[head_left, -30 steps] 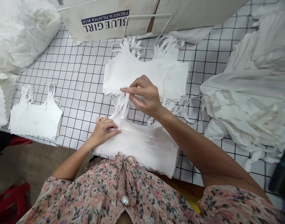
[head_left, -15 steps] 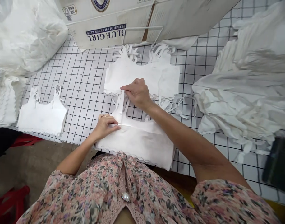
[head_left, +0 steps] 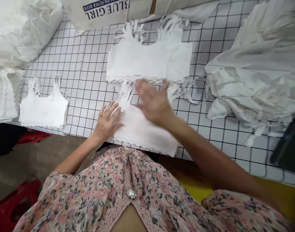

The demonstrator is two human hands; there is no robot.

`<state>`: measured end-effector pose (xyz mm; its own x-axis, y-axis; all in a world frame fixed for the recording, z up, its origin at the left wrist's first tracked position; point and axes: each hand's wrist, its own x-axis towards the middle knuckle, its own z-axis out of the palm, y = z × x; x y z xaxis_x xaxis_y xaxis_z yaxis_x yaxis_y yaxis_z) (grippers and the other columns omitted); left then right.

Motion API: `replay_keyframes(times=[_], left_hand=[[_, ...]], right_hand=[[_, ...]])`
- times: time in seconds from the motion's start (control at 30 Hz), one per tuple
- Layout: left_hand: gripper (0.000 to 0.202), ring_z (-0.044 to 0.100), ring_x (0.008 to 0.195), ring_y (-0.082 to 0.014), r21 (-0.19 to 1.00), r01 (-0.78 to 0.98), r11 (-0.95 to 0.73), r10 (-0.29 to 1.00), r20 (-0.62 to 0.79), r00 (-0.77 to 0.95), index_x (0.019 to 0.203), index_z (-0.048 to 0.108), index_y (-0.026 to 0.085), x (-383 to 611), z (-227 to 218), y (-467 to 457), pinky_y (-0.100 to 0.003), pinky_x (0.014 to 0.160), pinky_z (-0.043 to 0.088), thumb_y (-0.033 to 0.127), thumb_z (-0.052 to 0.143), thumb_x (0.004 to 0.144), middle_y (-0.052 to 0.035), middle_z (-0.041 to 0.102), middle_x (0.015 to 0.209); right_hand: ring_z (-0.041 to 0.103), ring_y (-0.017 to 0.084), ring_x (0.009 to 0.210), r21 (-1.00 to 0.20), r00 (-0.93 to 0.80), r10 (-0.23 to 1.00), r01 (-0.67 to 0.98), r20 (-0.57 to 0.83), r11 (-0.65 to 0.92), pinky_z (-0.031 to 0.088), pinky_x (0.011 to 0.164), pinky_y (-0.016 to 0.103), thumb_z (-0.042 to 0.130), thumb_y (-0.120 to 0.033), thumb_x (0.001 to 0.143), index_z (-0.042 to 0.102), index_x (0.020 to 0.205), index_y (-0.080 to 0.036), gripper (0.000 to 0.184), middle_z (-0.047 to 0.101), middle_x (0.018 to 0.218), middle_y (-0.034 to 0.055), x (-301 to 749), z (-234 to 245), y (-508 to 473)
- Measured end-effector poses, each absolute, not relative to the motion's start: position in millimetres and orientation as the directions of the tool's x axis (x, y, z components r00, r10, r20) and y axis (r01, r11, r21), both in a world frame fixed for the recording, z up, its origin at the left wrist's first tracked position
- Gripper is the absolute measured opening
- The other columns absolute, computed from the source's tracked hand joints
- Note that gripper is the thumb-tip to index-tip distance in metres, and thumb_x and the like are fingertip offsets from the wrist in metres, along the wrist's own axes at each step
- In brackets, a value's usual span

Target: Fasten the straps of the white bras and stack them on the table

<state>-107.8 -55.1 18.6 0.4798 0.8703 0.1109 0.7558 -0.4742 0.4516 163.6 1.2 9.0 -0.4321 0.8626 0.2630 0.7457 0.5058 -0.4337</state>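
Right in front of me lies a stack of white camisole tops (head_left: 147,132), scalloped hems toward me and thin straps pointing away. My left hand (head_left: 108,121) rests on its left side with fingers spread, holding nothing. Over the stack's upper right part is my right hand (head_left: 154,103), blurred by motion; its fingers look spread, with nothing visible in them. Whether it touches the cloth I cannot tell. Just beyond lies a second stack of white camisole tops (head_left: 149,61), its straps fanned out at the back.
A smaller pile of camisole tops (head_left: 44,111) lies left. Loose white garments (head_left: 253,87) heap up at right, near a dark device (head_left: 288,148). A carton (head_left: 106,13) stands at the back, a plastic bag (head_left: 26,29) back left. A red stool (head_left: 17,206) is below the checked tablecloth (head_left: 87,64).
My right hand has let go of the strap it pinched and moved right and toward me. My left hand has opened from its pinch and lies flat. The view has tilted down.
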Motion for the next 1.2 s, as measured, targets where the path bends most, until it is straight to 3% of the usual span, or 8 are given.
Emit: replay_keyframes(times=[0.17, 0.3, 0.43, 0.53, 0.6, 0.77, 1.0, 1.2], left_hand=[[0.101, 0.017, 0.178, -0.0408, 0.435, 0.742, -0.510, 0.842, 0.073, 0.535, 0.182, 0.009, 0.027, -122.3, 0.7, -75.7, -0.064, 0.145, 0.014, 0.063, 0.064, 0.106, -0.0172, 0.022, 0.188], [0.105, 0.013, 0.178, -0.0402, 0.430, 0.744, -0.511, 0.847, 0.105, 0.521, 0.183, 0.003, 0.032, -129.6, -7.2, -73.6, -0.065, 0.146, 0.012, 0.059, 0.067, 0.105, -0.0138, 0.018, 0.189], [0.082, 0.014, 0.177, -0.0420, 0.419, 0.760, -0.497, 0.867, 0.201, 0.456, 0.179, 0.029, 0.028, -121.9, 5.7, -58.7, -0.075, 0.142, 0.008, 0.054, 0.064, 0.109, -0.0183, 0.028, 0.186], [0.054, 0.032, 0.174, -0.0357, 0.489, 0.682, -0.544, 0.839, 0.325, 0.437, 0.162, 0.056, 0.027, -97.7, 30.4, -28.6, -0.070, 0.142, 0.021, 0.044, 0.063, 0.111, -0.0153, 0.053, 0.174], [0.040, 0.052, 0.163, -0.0299, 0.583, 0.578, -0.571, 0.819, 0.357, 0.449, 0.148, 0.068, 0.026, -74.9, 49.4, -3.8, -0.061, 0.137, 0.039, 0.040, 0.063, 0.111, -0.0120, 0.069, 0.159], [0.026, 0.076, 0.134, -0.0263, 0.750, 0.404, -0.524, 0.828, 0.337, 0.449, 0.125, 0.081, 0.023, -27.1, 80.6, 46.3, -0.048, 0.121, 0.058, 0.034, 0.067, 0.106, -0.0109, 0.083, 0.133], [0.024, 0.082, 0.110, -0.0214, 0.982, 0.185, 0.047, 0.913, -0.117, 0.390, 0.114, 0.084, 0.016, -8.3, 93.0, 85.4, -0.037, 0.101, 0.067, 0.032, 0.080, 0.096, -0.0118, 0.086, 0.121], [0.015, 0.084, 0.094, -0.0167, 0.884, 0.047, 0.464, 0.712, -0.404, 0.574, 0.109, 0.084, 0.012, 11.7, 86.2, 75.5, -0.037, 0.099, 0.069, 0.021, 0.075, 0.102, -0.0109, 0.087, 0.106]], right_hand=[[0.035, 0.042, 0.170, -0.340, -0.558, 0.830, 0.775, 0.027, 0.532, 0.025, 0.133, 0.082, 0.033, -0.079, 0.109, 0.022, 0.181, -0.018, 0.095, 0.030, 0.182, 0.0230, 185.7, -5.4, -106.7], [0.035, 0.047, 0.169, -0.289, -0.457, 0.887, 0.842, 0.068, 0.456, 0.029, 0.127, 0.087, 0.035, -0.077, 0.109, 0.030, 0.179, -0.016, 0.093, 0.032, 0.181, 0.0268, 231.4, -8.9, -120.9], [0.055, 0.041, 0.155, -0.388, -0.220, 0.906, 0.848, 0.362, 0.361, 0.043, 0.125, 0.073, 0.043, -0.056, 0.114, 0.057, 0.161, -0.020, 0.061, 0.063, 0.160, 0.0212, 264.0, 0.9, -63.3], [0.066, 0.039, 0.125, -0.489, -0.030, 0.888, 0.826, 0.460, 0.281, 0.051, 0.115, 0.066, 0.056, -0.041, 0.108, 0.079, 0.110, -0.022, 0.030, 0.077, 0.119, 0.0165, 271.8, 7.2, 27.0], [0.063, 0.040, 0.120, -0.544, 0.085, 0.924, 0.827, 0.373, 0.144, 0.046, 0.116, 0.070, 0.066, -0.034, 0.101, 0.072, 0.083, -0.022, 0.022, 0.074, 0.104, 0.0160, 269.0, 9.4, 92.4], [0.057, 0.047, 0.128, -0.620, 0.220, 0.948, 0.784, 0.231, -0.030, 0.033, 0.116, 0.087, 0.092, -0.042, 0.084, 0.046, 0.058, -0.021, 0.056, 0.069, 0.090, 0.0176, 247.1, 9.3, 199.5], [0.070, 0.028, 0.103, -0.800, 0.165, 0.951, 0.588, 0.262, 0.119, 0.061, 0.102, 0.054, 0.086, -0.020, 0.084, 0.069, 0.080, -0.021, 0.018, 0.076, 0.093, 0.0070, 250.0, 22.4, 186.4], [0.075, 0.021, 0.094, -0.871, 0.156, 0.889, 0.331, 0.431, 0.364, 0.064, 0.082, 0.036, 0.087, -0.035, 0.092, 0.074, 0.093, -0.025, 0.017, 0.078, 0.096, 0.0027, 256.6, 60.9, 136.8]])
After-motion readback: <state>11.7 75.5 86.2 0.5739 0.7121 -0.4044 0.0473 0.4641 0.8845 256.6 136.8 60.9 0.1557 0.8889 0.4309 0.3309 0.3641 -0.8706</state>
